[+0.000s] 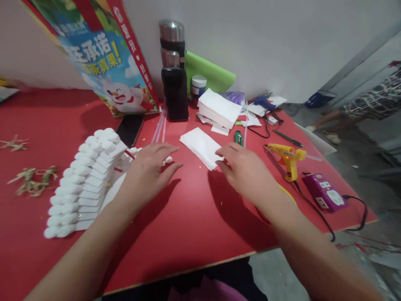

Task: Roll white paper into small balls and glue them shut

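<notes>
My left hand (152,165) hovers over the table with fingers and thumb apart, holding nothing. Just left of it lies a curved row of white card pieces (90,184) edged with white, cotton-like rounded tufts (67,196); my forearm and hand hide part of it. My right hand (241,167) is at the right corner of a small stack of white paper (200,146). Its thumb and fingers are apart around that corner; whether they touch the paper is unclear. A green-handled tool (238,138) lies just beyond this hand.
On the right are a yellow glue gun (290,161), a purple box (325,192) with cables, and a pen (287,138). Behind stand a phone (175,94), a flask (172,33), a jar (198,85), a thicker paper stack (219,108) and a printed bag (109,62). Someone's legs (332,119) show at right.
</notes>
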`<state>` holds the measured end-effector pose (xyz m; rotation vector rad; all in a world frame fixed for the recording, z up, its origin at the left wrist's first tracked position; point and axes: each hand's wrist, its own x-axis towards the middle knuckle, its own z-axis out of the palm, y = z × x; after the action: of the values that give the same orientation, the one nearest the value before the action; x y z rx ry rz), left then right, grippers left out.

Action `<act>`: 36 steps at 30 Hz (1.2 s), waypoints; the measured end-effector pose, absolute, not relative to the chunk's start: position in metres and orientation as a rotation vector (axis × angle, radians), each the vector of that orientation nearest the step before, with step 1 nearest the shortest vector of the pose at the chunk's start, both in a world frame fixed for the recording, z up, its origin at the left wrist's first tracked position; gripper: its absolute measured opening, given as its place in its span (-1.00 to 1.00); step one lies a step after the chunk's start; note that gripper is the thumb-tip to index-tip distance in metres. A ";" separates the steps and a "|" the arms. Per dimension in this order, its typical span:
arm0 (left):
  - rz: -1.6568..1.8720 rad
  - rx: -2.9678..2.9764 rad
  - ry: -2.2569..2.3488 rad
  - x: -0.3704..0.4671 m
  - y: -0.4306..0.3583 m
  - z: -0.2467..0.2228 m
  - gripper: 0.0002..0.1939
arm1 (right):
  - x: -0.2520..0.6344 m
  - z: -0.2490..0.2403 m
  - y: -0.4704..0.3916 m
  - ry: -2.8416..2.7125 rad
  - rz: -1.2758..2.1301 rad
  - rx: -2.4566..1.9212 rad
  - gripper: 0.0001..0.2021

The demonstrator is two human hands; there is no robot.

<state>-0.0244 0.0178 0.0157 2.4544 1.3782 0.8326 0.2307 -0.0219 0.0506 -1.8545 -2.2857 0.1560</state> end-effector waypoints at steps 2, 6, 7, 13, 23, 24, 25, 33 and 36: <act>0.813 2.421 1.318 -0.019 0.012 0.032 -0.58 | 0.222 0.035 0.002 -2.219 0.265 -1.908 -0.87; 0.791 2.430 1.319 -0.007 0.010 0.047 -0.60 | 0.229 -0.004 0.023 -2.054 0.450 -1.933 -0.82; 0.810 2.400 1.333 -0.005 0.012 0.045 -0.61 | 0.232 -0.010 0.024 -2.039 0.465 -1.918 -0.85; 0.933 2.154 1.368 -0.004 0.024 0.003 -0.69 | 0.243 -0.020 0.029 -2.011 0.501 -1.785 -0.90; 1.205 2.210 1.363 -0.017 0.023 -0.004 -0.75 | 0.250 -0.013 0.031 -1.812 0.487 -1.620 -0.86; 1.214 2.174 1.352 -0.016 0.022 -0.004 -0.73 | 0.251 -0.011 0.031 -1.777 0.492 -1.599 -0.87; 1.222 2.113 1.328 -0.015 0.022 -0.005 -0.70 | 0.252 -0.008 0.030 -1.724 0.520 -1.570 -0.88; 1.307 1.696 1.158 -0.011 0.024 -0.017 -0.43 | 0.253 -0.010 0.026 -1.665 0.687 -1.466 -0.84; 1.308 1.780 1.178 -0.011 0.023 -0.015 -0.49 | 0.249 -0.022 0.028 -1.923 0.597 -1.586 -0.80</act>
<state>-0.0105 0.0228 -0.0151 1.7802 1.1781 1.3080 0.2493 0.0285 -0.0216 -1.5862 -1.9228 0.5974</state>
